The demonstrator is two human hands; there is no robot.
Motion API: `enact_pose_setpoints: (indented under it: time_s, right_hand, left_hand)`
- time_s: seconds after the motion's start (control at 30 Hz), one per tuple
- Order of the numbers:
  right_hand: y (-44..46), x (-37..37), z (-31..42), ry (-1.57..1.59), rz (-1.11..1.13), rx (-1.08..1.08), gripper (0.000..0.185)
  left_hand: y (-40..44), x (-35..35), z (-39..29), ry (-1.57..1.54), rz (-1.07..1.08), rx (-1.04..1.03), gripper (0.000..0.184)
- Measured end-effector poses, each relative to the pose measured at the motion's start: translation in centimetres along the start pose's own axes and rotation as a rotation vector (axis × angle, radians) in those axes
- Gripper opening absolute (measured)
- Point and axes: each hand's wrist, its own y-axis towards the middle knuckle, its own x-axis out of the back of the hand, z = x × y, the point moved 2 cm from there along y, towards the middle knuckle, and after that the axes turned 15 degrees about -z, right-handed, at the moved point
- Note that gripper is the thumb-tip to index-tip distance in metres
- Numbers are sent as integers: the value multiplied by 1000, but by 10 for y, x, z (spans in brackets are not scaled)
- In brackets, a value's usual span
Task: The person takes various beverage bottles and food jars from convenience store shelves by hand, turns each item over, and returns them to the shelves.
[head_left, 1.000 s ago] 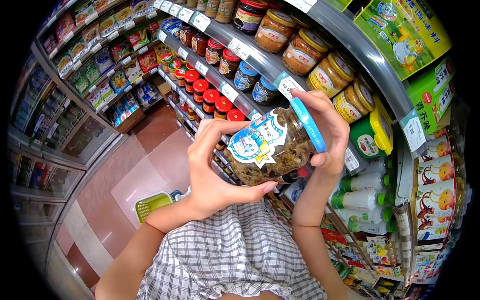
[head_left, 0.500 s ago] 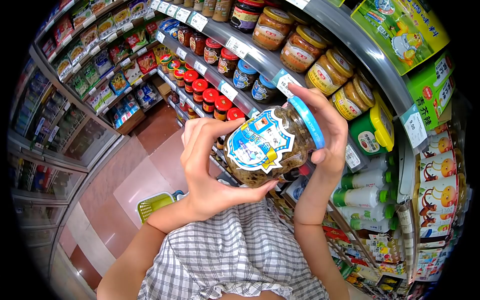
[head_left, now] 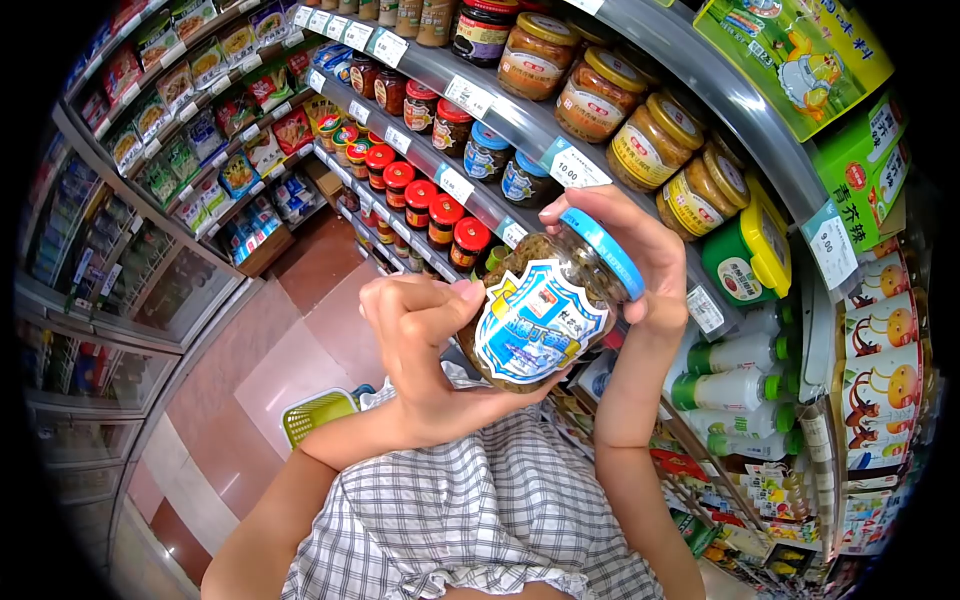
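Between my two hands is a glass jar (head_left: pixel 545 315) of dark chopped food, tilted, with a blue lid (head_left: pixel 603 252) toward the upper right. Its blue-and-white shield-shaped label faces me. My left hand (head_left: pixel 425 335) grips the base end, with bent fingers at its upper left side and the thumb side running under it. My right hand (head_left: pixel 645 250) is curled around the lid end, fingertips over the top and thumb at the lid's lower edge. Similar blue-lidded jars (head_left: pixel 487 152) stand on the shelf just beyond.
Red-lidded jars (head_left: pixel 444 218) and yellow-lidded jars (head_left: pixel 655 140) line the shelves ahead. Bottles with green caps (head_left: pixel 725 390) are at the right. A green basket (head_left: pixel 318 412) rests on the floor at lower left, near glass-doored cabinets (head_left: pixel 95 270).
The jar has turned in my hands, its label rolling down and to the right. My left fingers have curled in more, and the jar sits slightly lower.
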Motion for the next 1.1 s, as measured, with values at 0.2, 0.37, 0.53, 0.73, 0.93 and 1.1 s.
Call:
enact_pose_setpoints:
  time_s: [0.2,0.37,0.53,0.73,0.93,1.1]
  right_hand:
    - [1,1,2,19,17,35,88]
    - [0,2,-1,42,-4,22,86]
    - [2,1,0,39,4,31,86]
    - [5,-1,5,-27,-11,14,86]
    - [-1,-16,15,-189,-193,-15,82]
    - [-7,-36,19,-446,-259,131,73]
  left_hand:
    - [2,-3,-2,17,-11,-28,93]
    - [1,-4,-2,24,-25,-28,92]
    - [3,-6,-2,68,-46,-60,91]
    - [1,-8,2,64,-41,-46,89]
    - [-18,-19,23,64,-152,38,79]
    - [-25,-20,32,164,38,147,83]
